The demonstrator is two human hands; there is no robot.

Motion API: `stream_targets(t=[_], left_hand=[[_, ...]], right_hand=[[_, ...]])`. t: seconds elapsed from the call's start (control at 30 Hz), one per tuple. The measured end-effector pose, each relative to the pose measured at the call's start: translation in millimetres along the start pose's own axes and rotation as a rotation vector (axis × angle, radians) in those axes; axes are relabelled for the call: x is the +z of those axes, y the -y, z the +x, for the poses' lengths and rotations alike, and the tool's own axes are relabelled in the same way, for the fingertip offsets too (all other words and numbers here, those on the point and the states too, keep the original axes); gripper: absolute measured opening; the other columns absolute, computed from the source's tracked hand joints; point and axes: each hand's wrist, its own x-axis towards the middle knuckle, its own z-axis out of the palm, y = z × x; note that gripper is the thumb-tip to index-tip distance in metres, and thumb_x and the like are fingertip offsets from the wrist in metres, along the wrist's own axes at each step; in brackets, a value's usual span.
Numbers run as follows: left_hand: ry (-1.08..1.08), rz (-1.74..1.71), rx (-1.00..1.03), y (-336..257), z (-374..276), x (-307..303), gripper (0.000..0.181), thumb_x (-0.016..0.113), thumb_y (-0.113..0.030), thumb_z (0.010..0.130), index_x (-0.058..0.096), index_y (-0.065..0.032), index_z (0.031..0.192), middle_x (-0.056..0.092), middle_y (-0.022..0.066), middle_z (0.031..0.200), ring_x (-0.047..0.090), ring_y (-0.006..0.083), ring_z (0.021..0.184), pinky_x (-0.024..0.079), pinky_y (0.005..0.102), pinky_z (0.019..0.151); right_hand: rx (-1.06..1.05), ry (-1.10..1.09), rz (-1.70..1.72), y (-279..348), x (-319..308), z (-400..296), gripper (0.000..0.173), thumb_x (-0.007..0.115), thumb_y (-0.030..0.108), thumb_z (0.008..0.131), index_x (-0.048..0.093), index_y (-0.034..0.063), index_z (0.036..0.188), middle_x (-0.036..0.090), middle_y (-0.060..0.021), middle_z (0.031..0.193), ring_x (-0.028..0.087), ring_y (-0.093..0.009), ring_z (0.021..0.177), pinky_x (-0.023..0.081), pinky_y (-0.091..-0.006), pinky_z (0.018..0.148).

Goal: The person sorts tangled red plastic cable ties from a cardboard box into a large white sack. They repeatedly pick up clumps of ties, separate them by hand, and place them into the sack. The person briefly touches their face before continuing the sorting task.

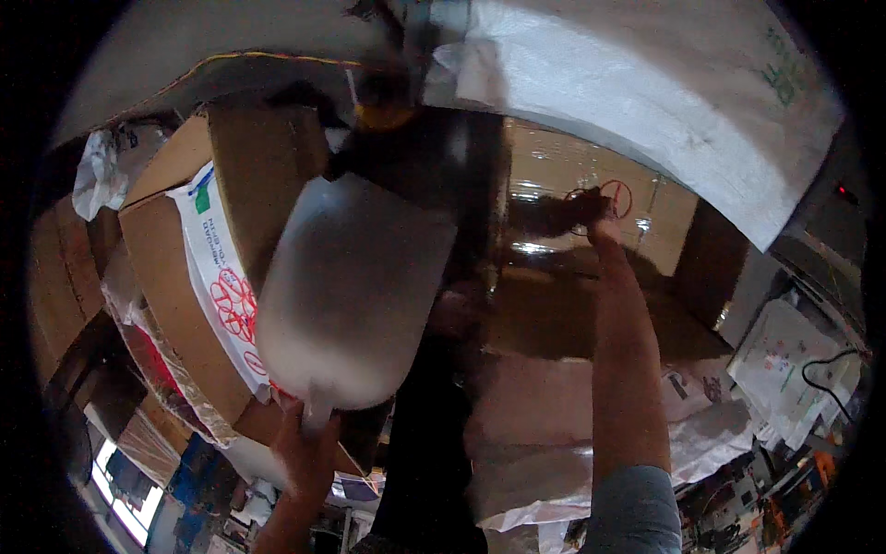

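Observation:
My left hand (304, 443) grips the short handle of a broad, pale scoop (356, 298). The scoop's wide blade points away from me, slightly blurred, and covers what lies behind it. My right arm is stretched far forward, with my right hand (605, 225) in front of a cardboard carton (574, 156) wrapped in shiny film or tape. A dark shape lies by the fingers; I cannot tell whether it is a held thing or a shadow. Red circles are drawn on the carton near that hand.
At left stands a large open carton (166, 256) with a printed white sack (218, 277) draped over its side. A white woven sheet (588, 76) overhangs the upper right. Pinkish sacking (533, 415) lies below the wrapped carton. A yellow cord (277, 55) runs along the top.

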Motion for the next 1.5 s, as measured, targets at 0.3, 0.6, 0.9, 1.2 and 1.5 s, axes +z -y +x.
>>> stream_targets(t=[0.3,0.6,0.9,1.2,1.5], left_hand=[[-0.331,-0.257,-0.447,58,-16,-97,0.043,0.054,-0.020,0.086,0.039,-0.0013,0.123,0.056,0.0041,0.084,0.051,0.0072,0.060,0.040,0.0217,0.048],[-0.283,-1.268,-0.300,111,190,-23,0.019,0.053,-0.020,0.087,0.054,-0.0052,0.099,0.047,-0.0004,0.069,0.042,0.0083,0.054,0.036,0.0228,0.045],[0.003,-1.180,-0.291,154,103,-5,0.039,0.056,-0.033,0.084,0.049,0.0021,0.100,0.059,0.0074,0.083,0.057,0.0182,0.073,0.047,0.0297,0.066],[-0.162,-0.854,-0.550,334,-157,-10,0.015,0.054,-0.017,0.081,0.053,-0.0024,0.079,0.052,0.0041,0.067,0.049,0.0119,0.057,0.042,0.0278,0.051],[0.358,-0.507,0.024,312,-128,71,0.038,0.052,-0.019,0.083,0.040,0.0015,0.112,0.056,0.0191,0.084,0.057,0.0304,0.077,0.046,0.0406,0.069]], right_hand=[[-0.159,0.099,-0.355,-1,55,-14,0.029,0.049,0.029,0.081,0.062,0.0038,0.086,0.063,-0.0125,0.089,0.061,-0.029,0.081,0.048,-0.0403,0.067],[0.014,0.081,-0.186,51,-45,-42,0.030,0.055,0.021,0.078,0.053,0.0018,0.101,0.060,-0.0184,0.093,0.059,-0.033,0.085,0.048,-0.0397,0.072],[-0.519,-0.082,0.383,245,-222,-250,0.021,0.053,0.001,0.078,0.054,0.0016,0.099,0.060,-0.0149,0.092,0.058,-0.025,0.084,0.045,-0.0330,0.072],[-0.921,0.290,0.699,383,-98,-531,0.039,0.056,0.006,0.076,0.046,0.0032,0.113,0.051,-0.0187,0.101,0.050,-0.031,0.089,0.042,-0.0384,0.077],[-0.502,0.143,0.639,261,-173,-630,0.040,0.053,0.010,0.081,0.043,0.0077,0.120,0.050,-0.0178,0.109,0.051,-0.036,0.098,0.043,-0.0420,0.081]])
